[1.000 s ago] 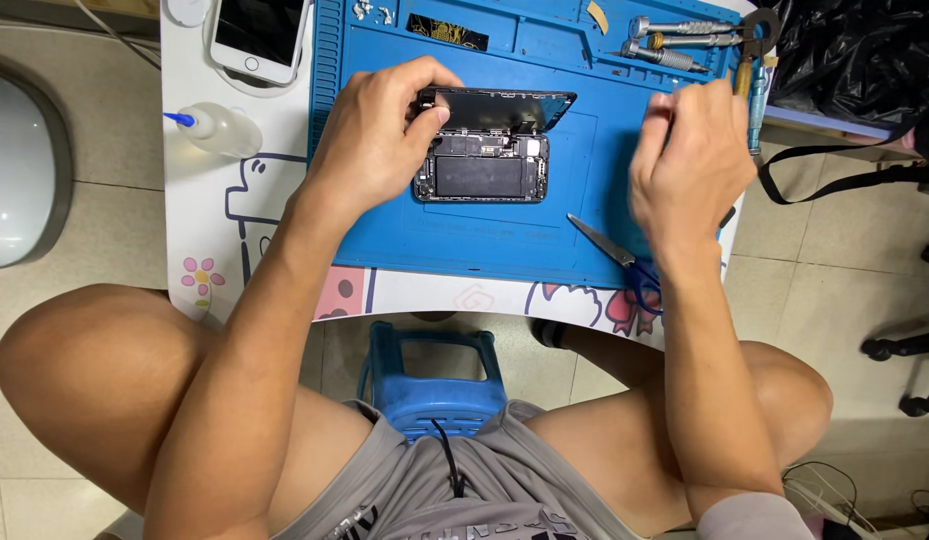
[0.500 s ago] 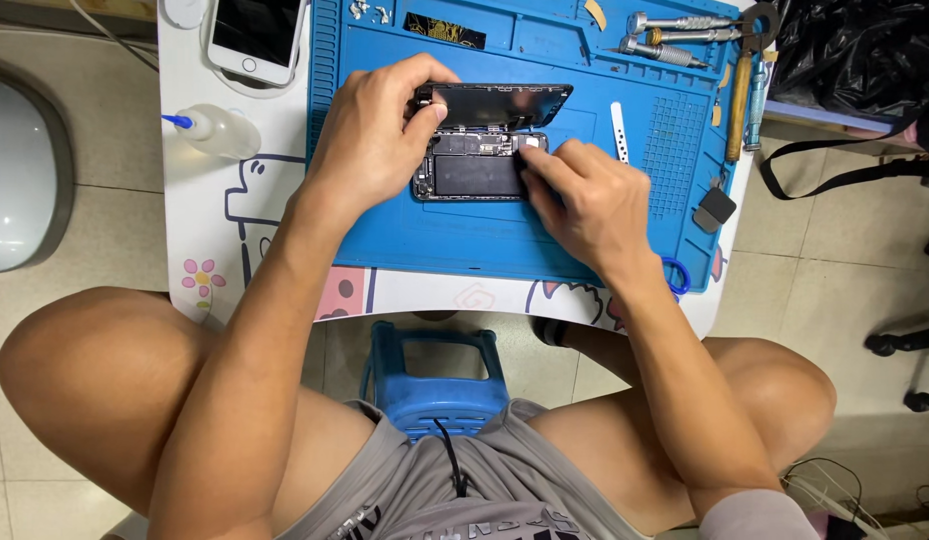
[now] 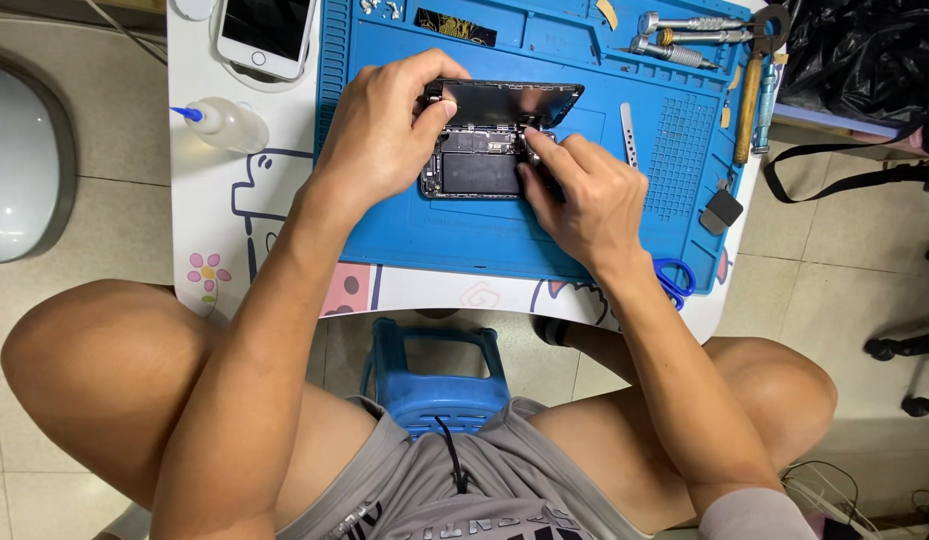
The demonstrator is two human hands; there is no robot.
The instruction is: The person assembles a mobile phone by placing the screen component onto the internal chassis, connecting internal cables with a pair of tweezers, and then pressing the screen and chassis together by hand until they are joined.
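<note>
Your table (image 3: 235, 230), white with cartoon prints, fills the upper middle of the frame, and the blue mat (image 3: 465, 240) covers most of it. Below the table edge, at lower centre, a blue stool (image 3: 430, 370) shows between your knees.

At the upper centre of the mat lies the opened phone (image 3: 475, 172), back shell down, its dark battery and boards exposed. Its screen (image 3: 505, 102) is lifted along the far edge and tilted up, not laid flat and not taken away. So the opening is done; the screen looks still joined to the shell, and the inside work seems to be in progress, with nothing visibly removed beside it.

Your left hand (image 3: 380, 135) grips the screen's left end, thumb and fingers pinched on its edge, holding it up. Your right hand (image 3: 585, 200) rests on the shell's right end, fingertips pressed together at the boards near the top right corner. Whether it pinches a small tool or part there, I cannot tell.

A second phone (image 3: 265, 30) sits at the upper left, a squeeze bottle (image 3: 225, 122) just below it. Screwdrivers (image 3: 685, 35) lie at the upper right, a metal spudger (image 3: 628, 130) just right of your fingers, and scissors (image 3: 675, 280) by your right wrist.
</note>
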